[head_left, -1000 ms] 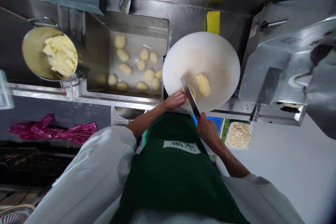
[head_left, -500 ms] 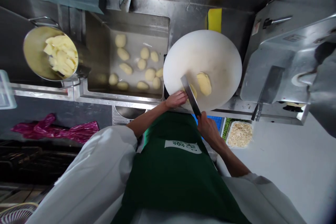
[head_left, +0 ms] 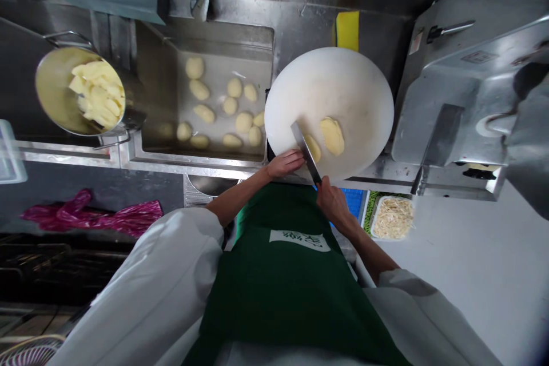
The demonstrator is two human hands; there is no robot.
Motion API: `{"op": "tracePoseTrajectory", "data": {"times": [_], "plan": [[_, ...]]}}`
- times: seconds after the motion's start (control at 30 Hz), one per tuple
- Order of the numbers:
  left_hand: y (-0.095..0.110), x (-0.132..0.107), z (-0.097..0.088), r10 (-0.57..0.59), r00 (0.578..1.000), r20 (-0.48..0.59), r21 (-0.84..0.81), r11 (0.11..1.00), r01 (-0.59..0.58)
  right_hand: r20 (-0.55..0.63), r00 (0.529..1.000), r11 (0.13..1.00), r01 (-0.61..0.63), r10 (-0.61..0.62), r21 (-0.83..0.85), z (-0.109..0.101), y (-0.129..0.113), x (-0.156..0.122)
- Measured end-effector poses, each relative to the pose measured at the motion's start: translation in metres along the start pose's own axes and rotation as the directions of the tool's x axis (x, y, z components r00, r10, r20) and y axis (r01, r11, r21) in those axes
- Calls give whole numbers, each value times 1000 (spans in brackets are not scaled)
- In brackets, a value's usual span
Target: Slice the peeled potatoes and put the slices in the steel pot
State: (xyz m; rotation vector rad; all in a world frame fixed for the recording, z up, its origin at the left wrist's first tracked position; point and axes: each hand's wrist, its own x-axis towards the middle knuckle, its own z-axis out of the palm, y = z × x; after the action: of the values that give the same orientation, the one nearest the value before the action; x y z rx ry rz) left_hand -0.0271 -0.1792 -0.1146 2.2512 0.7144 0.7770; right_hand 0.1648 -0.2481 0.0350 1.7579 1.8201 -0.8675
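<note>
My right hand (head_left: 334, 203) is wrapped round the handle of a broad-bladed kitchen knife (head_left: 305, 150). The blade slants across the near left part of a round white cutting board (head_left: 369, 91). Left of the blade, my left hand (head_left: 286, 163) has its fingers closed on a peeled potato, whose part under the fingers is mostly hidden. A pale yellow potato piece (head_left: 314, 149) shows just right of the blade. Beside it, apart from both hands, lie overlapping potato slices (head_left: 332, 136) on the board.
Left of the board, a sink (head_left: 160, 91) holds several peeled potatoes (head_left: 244, 123) in water. Further left stands a metal pot (head_left: 49, 91) with cut potato (head_left: 98, 93). A yellow sponge (head_left: 347, 31) sits behind the board. Rightward is a metal machine (head_left: 446, 80) with a second knife (head_left: 441, 137) on it.
The knife and my right hand have shifted slightly left, towards my left hand. More of the potato piece shows right of the blade. The whole view has drifted slightly.
</note>
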Motion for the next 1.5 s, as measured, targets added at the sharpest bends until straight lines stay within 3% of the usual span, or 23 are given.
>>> {"op": "tracePoseTrajectory", "data": {"times": [0.2,0.37,0.77,1.03,1.17,1.27,1.37,1.4,1.43,1.5], "plan": [[-1,1,0,1,1000,-22,-53,999,-2,-29,1000,999,-4,5,35,-7,2,-13],[0,2,-1,12,1000,-9,36,999,-12,-22,1000,999,12,-11,32,-10,1,-21],[1,2,2,-31,999,-10,19,999,32,-26,999,999,24,-24,25,-11,0,-17],[-1,-1,4,21,998,-66,41,999,-18,-1,1000,999,19,-19,26,-7,-6,3],[5,1,2,-6,998,-63,14,1000,7,-56,997,997,49,-46,54,-14,3,-4],[12,5,-15,-100,979,-178,-4,995,101,-125,992,997,-15,23,70,-21,27,-25],[14,16,-51,-285,885,-368,-17,954,300,-134,989,997,-57,64,57,-17,62,-51],[14,22,-65,-321,874,-365,-28,942,334,-118,991,998,-49,54,51,-13,73,-59],[13,30,-77,-330,891,-312,-35,941,337,-98,994,998,-38,42,42,-7,84,-65],[11,49,-94,-250,964,-84,-36,968,248,-62,997,999,-33,34,20,5,101,-75]]}}
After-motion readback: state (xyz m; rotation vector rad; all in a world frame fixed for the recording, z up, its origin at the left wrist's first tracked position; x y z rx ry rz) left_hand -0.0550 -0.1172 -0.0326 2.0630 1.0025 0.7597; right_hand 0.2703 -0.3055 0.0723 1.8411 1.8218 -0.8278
